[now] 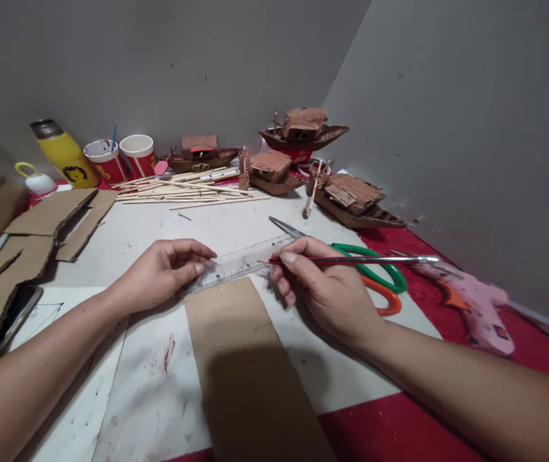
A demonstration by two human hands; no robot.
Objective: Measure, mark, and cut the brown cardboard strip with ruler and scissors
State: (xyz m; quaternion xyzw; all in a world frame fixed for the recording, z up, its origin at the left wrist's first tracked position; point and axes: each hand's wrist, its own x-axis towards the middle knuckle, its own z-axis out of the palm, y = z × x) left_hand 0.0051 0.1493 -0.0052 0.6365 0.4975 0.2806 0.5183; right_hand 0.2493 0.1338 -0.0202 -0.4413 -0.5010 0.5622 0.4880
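Note:
A clear ruler (230,262) lies slanted across the far end of a brown cardboard strip (228,314). My left hand (163,273) grips the ruler's left end between thumb and fingers. In my right hand (329,289) is a dark red pencil (365,260), pinched near its sharpened tip, which points left over the ruler. The pencil's back end reaches out to the right. Just beyond my right hand lie scissors (370,251) with green and orange handles, partly hidden by that hand; their blades stick out past the ruler's right end.
Several brown model boats (351,199) stand at the back, near a pile of thin sticks (182,186). Paper cups (138,156) and a yellow bottle (65,154) are at back left. Cut cardboard (33,250) overlaps a phone (18,314) at left. A pink glue gun (476,301) lies right.

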